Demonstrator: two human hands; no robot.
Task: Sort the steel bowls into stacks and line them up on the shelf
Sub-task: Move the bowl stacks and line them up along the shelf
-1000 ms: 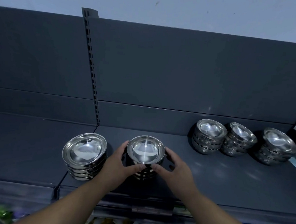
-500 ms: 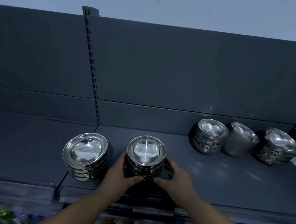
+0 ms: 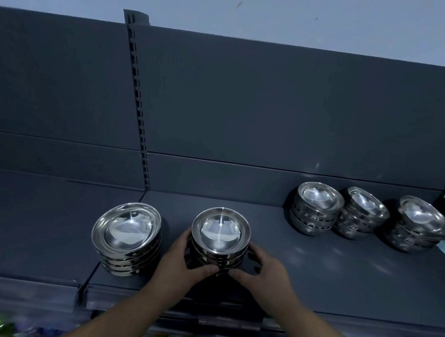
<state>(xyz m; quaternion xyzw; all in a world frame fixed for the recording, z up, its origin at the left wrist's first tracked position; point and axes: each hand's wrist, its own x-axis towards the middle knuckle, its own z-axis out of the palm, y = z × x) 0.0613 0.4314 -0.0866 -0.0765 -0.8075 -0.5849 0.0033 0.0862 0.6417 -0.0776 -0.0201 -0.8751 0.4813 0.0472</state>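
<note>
- Dark grey painted metal shelf [image 3: 327, 271]: flat deck, looks smooth; judged low friction for steel sliding on it.
- Wide stack of shallow polished steel bowls [image 3: 126, 236]: stands at the left near the front edge, just beside the held stack, not touching it as far as can be seen.
- Three stacks of deeper polished steel bowls in a row: first [image 3: 316, 209], second [image 3: 362, 214], third [image 3: 419, 225], at the back right, close to one another, well apart from the hands.
- Central stack of small round polished steel bowls [image 3: 220, 237]: upright, rims aligned, near the shelf front; whether its base touches the deck cannot be told.
- Handling judgement: rigid, not fragile, moderately heavy as a stack; glossy walls slippery, nested bowls may shift or tilt. Best hold is low, at the bottom bowl, from opposite sides.
- Left hand [image 3: 177, 264]: fingers curled together, clamped on the stack's lower left wall.
- Right hand [image 3: 265, 271]: fingers curled together, clamped on its lower right wall.
</note>
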